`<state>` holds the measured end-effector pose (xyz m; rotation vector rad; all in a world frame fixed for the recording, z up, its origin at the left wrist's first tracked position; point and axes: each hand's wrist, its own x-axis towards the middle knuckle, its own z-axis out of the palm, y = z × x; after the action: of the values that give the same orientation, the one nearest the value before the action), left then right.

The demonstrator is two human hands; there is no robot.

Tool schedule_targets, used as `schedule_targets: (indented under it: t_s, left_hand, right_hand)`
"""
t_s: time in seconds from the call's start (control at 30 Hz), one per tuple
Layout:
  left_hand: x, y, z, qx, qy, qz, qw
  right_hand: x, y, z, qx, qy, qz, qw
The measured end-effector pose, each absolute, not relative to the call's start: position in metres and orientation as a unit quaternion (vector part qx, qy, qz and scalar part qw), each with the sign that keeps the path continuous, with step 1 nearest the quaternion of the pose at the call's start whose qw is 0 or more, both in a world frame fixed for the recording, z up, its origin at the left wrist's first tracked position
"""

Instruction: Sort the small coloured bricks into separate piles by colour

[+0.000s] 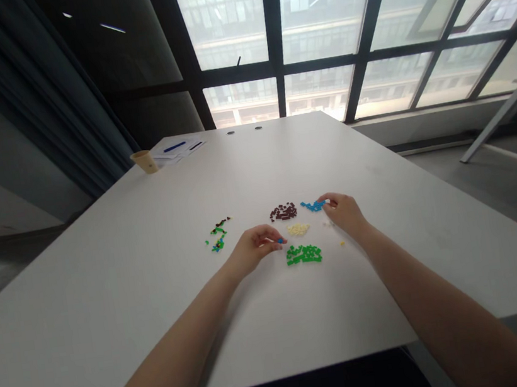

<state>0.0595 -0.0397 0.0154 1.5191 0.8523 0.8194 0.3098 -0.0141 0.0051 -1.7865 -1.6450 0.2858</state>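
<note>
Small coloured pieces lie sorted on a white table (159, 308). My left hand (253, 248) is curled, its fingertips pinching a tiny blue piece (282, 240) just above the green pile (303, 254). My right hand (344, 211) rests at the blue pile (312, 205), fingers pinched at its right edge. Between the hands lie a dark brown pile (283, 212) and a pale yellow pile (298, 229). A mixed scatter of green, blue and brown pieces (219, 233) sits to the left of my left hand.
A paper cup (145, 161) stands at the far left corner beside papers with a blue pen (175, 147). A few loose pale pieces (342, 243) lie by my right wrist. Large windows run behind the table; a white table leg (492, 128) shows at right.
</note>
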Motion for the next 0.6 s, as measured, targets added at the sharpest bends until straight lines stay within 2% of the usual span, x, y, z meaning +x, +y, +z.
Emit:
schedule_targets:
  t_s: [0.13,0.6]
  left_hand:
    - [0.0583,-0.0403,0.0169,0.663,0.348,0.345,0.567]
    - [0.0632,-0.0383,0.0099,0.595,0.316,0.361,0.644]
  right_hand:
    - [0.3037,-0.0171,0.0054,-0.662,-0.652,0.119,0.35]
    - [0.2997,-0.0193,0.006,-0.643,-0.667,0.124,0.354]
